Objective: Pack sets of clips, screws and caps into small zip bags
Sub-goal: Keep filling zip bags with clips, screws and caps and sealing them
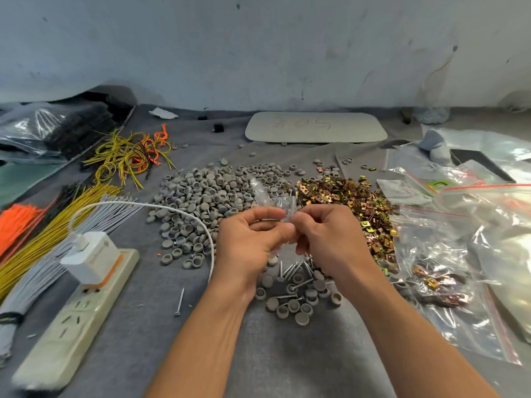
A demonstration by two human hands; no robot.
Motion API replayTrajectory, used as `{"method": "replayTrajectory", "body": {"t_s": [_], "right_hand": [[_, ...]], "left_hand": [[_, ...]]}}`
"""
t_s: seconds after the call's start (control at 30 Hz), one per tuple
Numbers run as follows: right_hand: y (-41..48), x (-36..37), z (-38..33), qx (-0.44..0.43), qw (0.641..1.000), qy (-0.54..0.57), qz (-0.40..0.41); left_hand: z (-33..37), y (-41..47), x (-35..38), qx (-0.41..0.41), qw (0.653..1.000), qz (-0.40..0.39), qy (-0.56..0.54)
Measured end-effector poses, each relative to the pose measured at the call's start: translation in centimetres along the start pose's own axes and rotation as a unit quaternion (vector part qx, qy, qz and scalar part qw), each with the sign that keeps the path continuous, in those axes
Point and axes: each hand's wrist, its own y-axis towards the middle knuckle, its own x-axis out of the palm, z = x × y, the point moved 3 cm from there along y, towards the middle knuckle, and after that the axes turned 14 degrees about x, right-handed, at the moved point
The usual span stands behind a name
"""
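My left hand [247, 239] and my right hand [327, 239] meet above the table and together pinch a small clear zip bag [280, 203], which sticks up between the fingers. Its contents are too blurred to tell. Behind the hands lies a big heap of grey caps [207, 193]. A pile of gold-coloured metal clips [350, 196] sits to the right of it. Below the hands lie silver screws [296, 271] mixed with several loose caps [293, 305].
A white power strip [71, 320] with a charger and white cable [172, 208] lies at the left, beside bundles of yellow, grey and orange wires [43, 234]. Large clear zip bags [448, 271], one with packed clips, cover the right side. A grey board [316, 127] lies by the wall.
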Motion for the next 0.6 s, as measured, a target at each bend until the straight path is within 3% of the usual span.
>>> {"method": "replayTrajectory", "body": {"t_s": [0.13,0.23,0.43,0.6], "right_hand": [[-0.4,0.0,-0.5,-0.041,0.993,-0.099,0.052],[-0.9,0.3,-1.0,-0.074,0.978,-0.165,0.101],[-1.5,0.7,-1.7,-0.106,0.962,-0.211,0.136],[-1.7,0.6,-1.4,-0.126,0.965,-0.194,0.122]], "left_hand": [[0.0,-0.2,0.1,-0.062,0.994,0.035,-0.086],[0.0,-0.5,0.3,-0.052,0.992,0.075,-0.088],[0.9,-1.4,0.6,0.148,0.970,0.135,0.138],[1.6,-2.4,1.2,0.244,0.907,0.108,0.326]]}}
